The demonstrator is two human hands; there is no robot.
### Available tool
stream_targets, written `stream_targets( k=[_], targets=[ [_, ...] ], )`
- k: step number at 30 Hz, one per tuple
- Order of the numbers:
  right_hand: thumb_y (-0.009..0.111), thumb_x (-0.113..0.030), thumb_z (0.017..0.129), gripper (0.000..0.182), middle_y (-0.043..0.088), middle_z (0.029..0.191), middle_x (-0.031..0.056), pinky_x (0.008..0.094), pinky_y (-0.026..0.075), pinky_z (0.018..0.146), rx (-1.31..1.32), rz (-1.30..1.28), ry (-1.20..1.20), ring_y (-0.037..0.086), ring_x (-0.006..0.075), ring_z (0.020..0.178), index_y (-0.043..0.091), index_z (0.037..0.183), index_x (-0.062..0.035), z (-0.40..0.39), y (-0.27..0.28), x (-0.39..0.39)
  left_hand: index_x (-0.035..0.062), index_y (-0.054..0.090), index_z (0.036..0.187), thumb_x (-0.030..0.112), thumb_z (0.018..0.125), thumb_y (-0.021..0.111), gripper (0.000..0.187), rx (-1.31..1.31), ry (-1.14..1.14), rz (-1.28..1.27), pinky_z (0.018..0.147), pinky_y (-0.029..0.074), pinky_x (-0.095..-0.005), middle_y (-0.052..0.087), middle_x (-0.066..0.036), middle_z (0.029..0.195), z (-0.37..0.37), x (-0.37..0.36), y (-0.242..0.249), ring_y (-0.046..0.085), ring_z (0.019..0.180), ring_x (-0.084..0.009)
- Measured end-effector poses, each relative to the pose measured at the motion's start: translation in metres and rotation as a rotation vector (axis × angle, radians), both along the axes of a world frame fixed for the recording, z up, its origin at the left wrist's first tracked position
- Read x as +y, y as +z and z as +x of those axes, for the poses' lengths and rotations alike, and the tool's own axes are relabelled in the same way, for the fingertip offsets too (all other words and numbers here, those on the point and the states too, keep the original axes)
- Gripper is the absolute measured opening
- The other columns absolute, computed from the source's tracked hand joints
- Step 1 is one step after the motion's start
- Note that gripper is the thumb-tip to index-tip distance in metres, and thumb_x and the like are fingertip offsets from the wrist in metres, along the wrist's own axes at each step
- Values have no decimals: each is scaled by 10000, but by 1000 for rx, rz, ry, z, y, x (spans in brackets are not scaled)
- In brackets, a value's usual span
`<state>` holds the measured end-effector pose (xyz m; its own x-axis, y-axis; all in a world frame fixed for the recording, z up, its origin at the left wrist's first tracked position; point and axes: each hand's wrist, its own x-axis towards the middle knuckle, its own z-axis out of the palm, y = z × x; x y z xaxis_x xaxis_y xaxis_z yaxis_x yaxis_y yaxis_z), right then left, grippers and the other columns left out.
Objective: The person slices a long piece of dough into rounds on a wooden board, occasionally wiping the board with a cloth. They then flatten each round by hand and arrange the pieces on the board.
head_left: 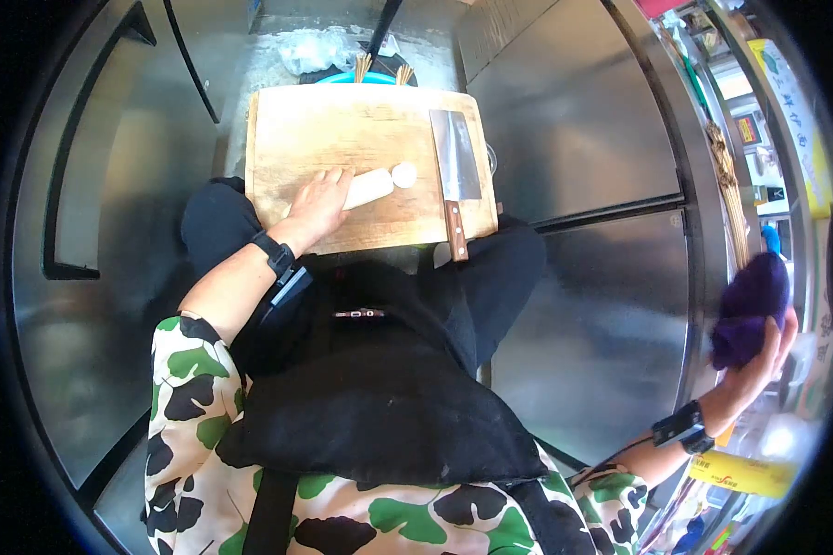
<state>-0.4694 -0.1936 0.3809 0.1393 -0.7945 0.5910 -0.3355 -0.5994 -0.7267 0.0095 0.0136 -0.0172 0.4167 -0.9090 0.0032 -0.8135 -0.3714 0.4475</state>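
Observation:
My left hand (317, 205) is wrapped over a pale, peeled, cylindrical vegetable (370, 188), which lies slantwise on a wooden cutting board (342, 120). The hand covers much of its length, and its exact kind is not clear. At its right end sits a round cut slice (404, 175). A cleaver (455, 162) with a wooden handle rests on the right of the board, its handle reaching past the near edge. Far out to the right, my right hand (770, 356) grips a bunched purple cloth (748, 310) by its lower end, near the shelves.
The board spans my knees. Behind it are a blue basin (361, 78), bundles of thin sticks (404, 74) and a clear plastic bag (313, 51). Steel cabinet doors (574, 111) flank both sides. Packed shelves (759, 139) stand at the right.

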Motion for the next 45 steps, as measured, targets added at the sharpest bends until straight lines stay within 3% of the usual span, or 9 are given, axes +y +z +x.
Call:
stream_targets(
  k=[4,9,15,20,27,34,37,42,45],
  targets=[
    [546,-256,850,595,581,1264,172,400,390,1078,-92,156,387,536,278,1221,476,1366,34,153,-51,50,33,552,1267,125,795,739,516,564,54,-118,934,485,-378,640,-120,1138,33,3,-7,606,1058,-242],
    [546,-106,835,401,611,1126,94,299,456,921,43,488,759,582,180,1031,555,1220,7,283,-117,54,-8,573,1175,130,929,611,285,1512,398,-720,706,572,-285,667,-83,1005,91,32,59,650,802,-136],
    [623,-65,847,301,624,1075,93,272,485,825,298,460,989,597,156,946,576,1139,-11,446,-238,26,-53,635,1031,197,924,613,273,1816,491,-1072,741,572,-333,684,-128,883,160,65,27,667,783,-214],
    [740,-335,777,638,564,1268,241,443,421,1041,844,-74,918,534,409,1185,542,1317,-59,556,-363,20,-51,634,1030,212,903,631,292,1820,530,-1136,738,560,-338,680,-125,880,164,61,34,661,784,-215],
    [725,-111,714,570,567,1183,174,478,464,950,919,-249,739,517,376,1131,572,1263,-134,551,-400,43,-43,581,1170,237,915,636,383,1724,564,-990,805,544,-319,671,-98,991,159,65,29,650,853,-185],
    [746,-57,642,546,567,1066,171,451,501,873,967,-225,1198,565,380,1004,607,1168,-93,407,-381,113,-34,608,1151,237,910,642,365,1663,548,-993,823,525,-314,670,-97,992,142,52,45,642,875,-178],
    [741,-85,666,522,608,1097,170,437,509,902,1035,102,1431,601,361,1053,609,1171,-96,374,-361,114,-30,619,1138,239,915,634,350,1703,532,-1001,816,522,-311,671,-98,992,130,54,47,641,874,-179],
    [723,-187,713,502,660,1064,192,417,505,909,852,394,1274,638,354,1014,621,1198,-106,470,-322,79,-41,617,1136,245,931,598,353,1752,477,-1076,806,539,-321,674,-114,986,119,53,42,647,869,-191],
    [750,-229,704,548,624,1191,151,482,485,923,1083,105,1013,581,359,1133,606,1225,-139,561,-359,58,-56,609,1142,239,934,584,362,1764,442,-1133,804,551,-328,678,-128,977,130,51,34,657,863,-202]
  ],
)
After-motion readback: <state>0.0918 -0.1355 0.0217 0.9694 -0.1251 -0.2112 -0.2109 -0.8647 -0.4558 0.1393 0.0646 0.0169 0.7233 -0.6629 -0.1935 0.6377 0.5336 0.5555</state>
